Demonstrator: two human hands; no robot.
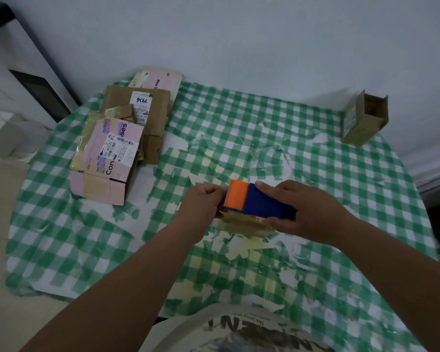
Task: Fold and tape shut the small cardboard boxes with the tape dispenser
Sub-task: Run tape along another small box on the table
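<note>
While the right hand point(308, 212) is wrapping its grip around the blue body of the tape dispenser point(257, 201), thumb along the near side and fingers over the top, the left hand point(202, 204) is pinching at the orange serrated end, fingers curled together; whether tape is between them is too small to tell. Dispenser and hands are hovering over the middle of the surface point(239, 118), just above a patch of yellowish tape residue. Covering the surface is a green-and-white checked cloth, its print peeling in many ragged patches. At the far right corner one small brown cardboard box point(365, 119) is standing with its flaps open; its inside is shadowed. At the far left a pile of flattened boxes point(122, 138) is lying, at least two pink and two brown, several bearing white printed labels.
</note>
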